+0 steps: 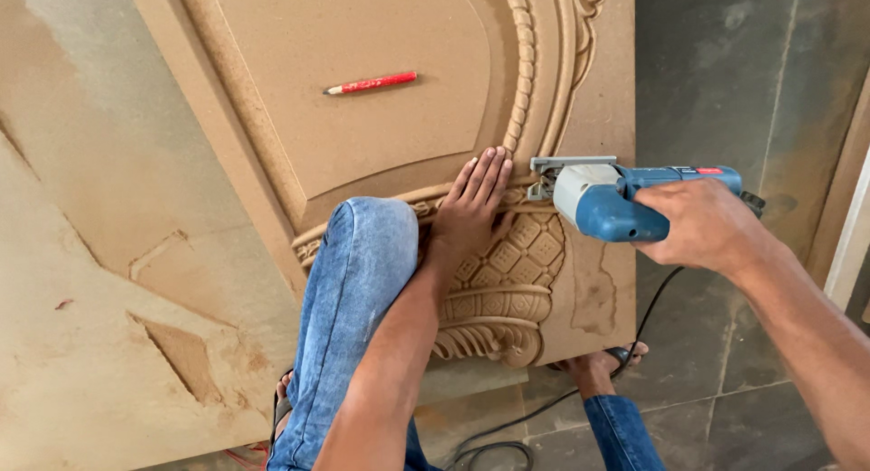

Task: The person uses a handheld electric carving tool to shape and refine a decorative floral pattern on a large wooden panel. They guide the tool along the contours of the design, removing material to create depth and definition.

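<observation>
Jigsaw [605, 199] in right hand [702, 224]

Woodworking workshop — carved panel [381, 135], blue jigsaw [625, 199].

Grey tiled floor [725, 90], dusty; daylight.

Materials and finish, head view: carved board, power tool, floor.

Carved panel [381, 154]: matt tan fibreboard or wood, unfinished, dusty; flat fields smooth, beaded and lattice relief along its lower edge crisp. Pencil [372, 82]: glossy red lacquer, bare wood tip. Jigsaw [625, 199]: blue plastic body with slight sheen, grey housing, bare metal base plate, probably steel. Knee [362, 271]: faded blue denim. Floor [725, 72]: dark grey stone tile, matt, dust-filmed. Cable [507, 435]: black rubber.
</observation>
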